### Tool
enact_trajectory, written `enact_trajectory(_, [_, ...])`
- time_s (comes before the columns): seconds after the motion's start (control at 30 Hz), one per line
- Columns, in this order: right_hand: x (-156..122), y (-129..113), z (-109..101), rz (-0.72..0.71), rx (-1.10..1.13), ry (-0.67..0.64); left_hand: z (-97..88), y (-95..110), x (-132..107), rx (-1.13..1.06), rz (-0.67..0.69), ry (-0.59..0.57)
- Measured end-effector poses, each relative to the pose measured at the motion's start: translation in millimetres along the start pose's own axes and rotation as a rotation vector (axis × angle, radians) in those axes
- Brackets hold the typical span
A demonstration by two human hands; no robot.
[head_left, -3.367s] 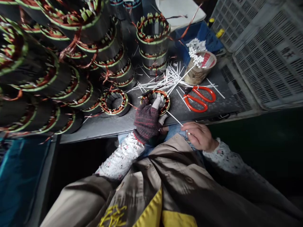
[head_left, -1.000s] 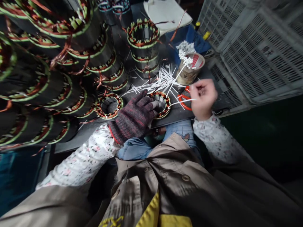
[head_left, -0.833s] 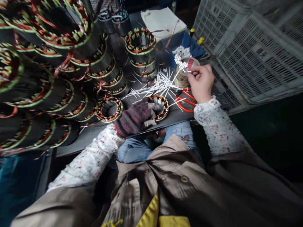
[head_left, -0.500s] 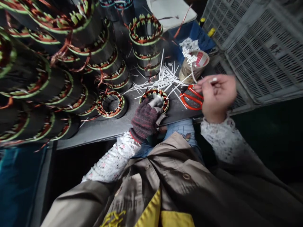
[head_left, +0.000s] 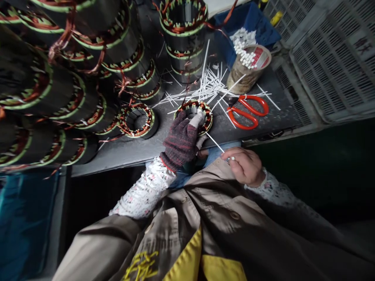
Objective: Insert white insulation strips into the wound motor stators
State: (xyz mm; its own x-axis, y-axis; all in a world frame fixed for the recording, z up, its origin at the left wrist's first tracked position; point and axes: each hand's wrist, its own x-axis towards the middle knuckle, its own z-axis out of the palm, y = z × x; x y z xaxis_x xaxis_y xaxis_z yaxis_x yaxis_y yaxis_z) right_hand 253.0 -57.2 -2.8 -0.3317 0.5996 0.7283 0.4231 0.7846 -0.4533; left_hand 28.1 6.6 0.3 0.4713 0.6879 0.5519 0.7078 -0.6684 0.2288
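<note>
A wound motor stator (head_left: 208, 124), a ring with copper coils and a pale green rim, sits near the table's front edge. My left hand (head_left: 183, 134), in a dark knitted glove with pale-wrapped fingertips, grips its near side, with fingers reaching into the bore. From the stator's near right side a white cord (head_left: 215, 142) runs taut towards me. My right hand (head_left: 246, 166), bare and closed, pinches the cord's other end; a small white tip shows between its fingers. Orange-handled scissors (head_left: 247, 112) lie just beyond my right hand, their blades partly hidden.
Loose white cords (head_left: 209, 86) lie heaped behind the stator. A tape roll (head_left: 249, 68) bearing short white pieces stands beside a blue bin (head_left: 262, 27). Another stator (head_left: 137, 121) sits to the left, before tall stacks of stators (head_left: 117, 50). Grey plastic crates (head_left: 336, 58) stand right.
My right hand has moved down and left from beside the tape roll to in front of the stator, now pulling a cord straight. My left hand stays on the stator; the view has shifted slightly.
</note>
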Motion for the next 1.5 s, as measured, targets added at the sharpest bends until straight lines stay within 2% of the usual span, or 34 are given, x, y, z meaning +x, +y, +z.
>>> enact_trajectory(0.17, [15, 0, 9, 0.127, 0.004, -0.009, -1.6, -1, -1, -0.029, -0.021, -0.039])
enact_trajectory(0.27, [23, -2, 11, 0.173, 0.047, 0.053, -1.8, -1, -1, -0.040, -0.025, -0.047])
enact_trajectory(0.37, [24, -7, 4, 0.189, 0.041, 0.077, -2.3, -1, -1, -0.041, -0.028, -0.061])
enact_trajectory(0.5, [16, -11, -8, 0.231, 0.019, 0.006, -3.3, -1, 1, -0.028, 0.004, -0.055])
enact_trajectory(0.63, [13, -11, -10, 0.224, -0.013, -0.020, -3.2, -1, 1, -0.012, 0.006, -0.043])
enact_trajectory(0.73, [17, -6, -2, 0.234, -0.027, -0.019, -2.6, -1, 1, -0.025, -0.012, -0.047])
enact_trajectory(0.83, [24, 2, 15, 0.255, 0.013, 0.016, -2.9, 0, -1, -0.051, 0.001, -0.021])
enact_trajectory(0.93, [32, 11, 36, 0.334, 0.119, 0.071, -4.1, 3, -4, -0.179, -0.113, -0.030])
enact_trajectory(1.03, [36, 13, 44, 0.459, 0.227, 0.105, -5.2, 5, -3, -0.366, -0.220, -0.035])
enact_trajectory(1.17, [40, 7, 36, 0.469, 0.255, 0.065, -5.3, 2, 2, -0.377, -0.121, 0.055])
enact_trajectory(1.3, [45, 7, 32, 0.398, 0.131, 0.000, -5.7, 1, 4, -0.378, -0.073, 0.131])
enact_trajectory(1.4, [48, 15, 38, 0.395, 0.006, -0.021, -8.1, 0, 3, -0.378, -0.049, 0.113])
enact_trajectory(1.5, [52, 21, 42, 0.426, -0.015, -0.013, -10.1, -2, 2, -0.336, -0.030, 0.052])
